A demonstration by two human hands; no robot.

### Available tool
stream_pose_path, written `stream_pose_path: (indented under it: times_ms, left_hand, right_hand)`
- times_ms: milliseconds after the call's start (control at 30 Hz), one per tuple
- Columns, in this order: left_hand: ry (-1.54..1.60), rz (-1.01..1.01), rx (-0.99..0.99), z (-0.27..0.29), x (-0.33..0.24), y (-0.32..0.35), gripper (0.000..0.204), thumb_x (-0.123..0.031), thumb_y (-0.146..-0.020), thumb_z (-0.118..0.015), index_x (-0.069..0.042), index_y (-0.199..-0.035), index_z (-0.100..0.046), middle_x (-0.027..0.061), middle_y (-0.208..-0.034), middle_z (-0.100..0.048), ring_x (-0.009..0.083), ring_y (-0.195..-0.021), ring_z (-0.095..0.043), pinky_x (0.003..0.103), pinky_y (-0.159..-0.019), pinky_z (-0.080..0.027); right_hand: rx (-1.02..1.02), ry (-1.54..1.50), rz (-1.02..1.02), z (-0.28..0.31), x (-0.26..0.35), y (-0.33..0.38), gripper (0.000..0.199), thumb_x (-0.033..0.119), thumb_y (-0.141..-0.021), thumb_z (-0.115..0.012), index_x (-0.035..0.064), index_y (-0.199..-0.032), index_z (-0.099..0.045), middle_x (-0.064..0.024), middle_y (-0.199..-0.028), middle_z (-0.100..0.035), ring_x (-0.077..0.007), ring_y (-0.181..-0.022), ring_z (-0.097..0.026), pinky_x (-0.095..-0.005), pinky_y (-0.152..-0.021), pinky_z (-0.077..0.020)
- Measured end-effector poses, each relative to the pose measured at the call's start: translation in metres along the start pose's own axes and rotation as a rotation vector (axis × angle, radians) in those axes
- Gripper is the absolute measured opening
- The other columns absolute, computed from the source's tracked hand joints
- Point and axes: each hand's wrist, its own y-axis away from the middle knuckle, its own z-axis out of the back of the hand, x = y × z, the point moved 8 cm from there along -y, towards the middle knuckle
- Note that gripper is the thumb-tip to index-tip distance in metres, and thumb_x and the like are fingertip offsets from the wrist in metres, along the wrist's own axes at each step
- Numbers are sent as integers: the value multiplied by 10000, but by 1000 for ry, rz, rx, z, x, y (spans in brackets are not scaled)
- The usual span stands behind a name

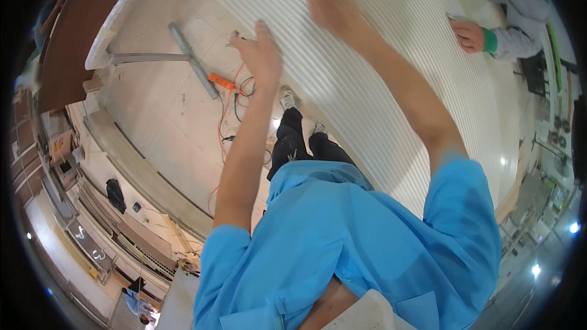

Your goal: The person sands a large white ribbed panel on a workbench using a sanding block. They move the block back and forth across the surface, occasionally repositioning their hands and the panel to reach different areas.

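Note:
A large white panel with fine ribs (379, 98) stretches across in front of me and along my right side. My left hand (262, 55) is raised just off the panel's left edge, its thumb and fingers apart. A small dark spot shows by its fingertips, too unclear to name. Over the panel's far part is my right hand (333, 9), smeared by motion. Its fingers cannot be made out, nor whether it touches the ribs. At the far right, a co-worker's hand (469, 36) in a grey sleeve with a green cuff rests on the panel.
On the tiled floor to the left lie an orange power strip (221, 81), tangled cables and a grey metal bar (191, 58). A brown board (79, 24) stands at the upper left. Long beige profiles (143, 168) lie along the left. My shoes (287, 99) are beside the panel's edge.

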Motion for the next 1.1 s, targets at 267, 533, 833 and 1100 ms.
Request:
stream_pose_path:
  times_ms: [267,533,833,1100]
  left_hand:
    - [-355,-461,-11,8,-52,15,767,-369,-969,-629,82,-1499,-307,369,-1461,-413,465,-1419,-352,504,-1186,-277]
    - [-737,-775,248,-68,-81,13,740,-500,-936,-601,-5,-1466,-457,206,-1559,-403,419,-1480,-304,539,-1225,-203]
    - [-878,-786,257,-74,-76,-6,792,-579,-971,-494,1,-1504,-411,197,-1568,-393,387,-1498,-281,548,-1223,-193]
    - [-840,-840,240,-72,-73,-7,787,-593,-970,-509,-20,-1502,-424,186,-1565,-407,388,-1485,-305,544,-1216,-212]
  right_hand:
    - [190,236,-331,202,45,335,126,56,-764,-668,84,-847,-578,-95,-834,-601,-294,-744,-642,-430,-586,-527]
    - [117,117,-422,75,22,143,70,57,-833,-557,79,-893,-585,-134,-862,-646,-330,-859,-670,-453,-681,-556]
    - [243,151,-632,161,39,295,147,58,-890,-598,97,-1022,-649,-107,-943,-656,-292,-939,-664,-439,-739,-554]
    - [72,31,-678,223,28,341,55,82,-883,-684,54,-892,-638,-110,-849,-620,-322,-796,-610,-439,-664,-508]
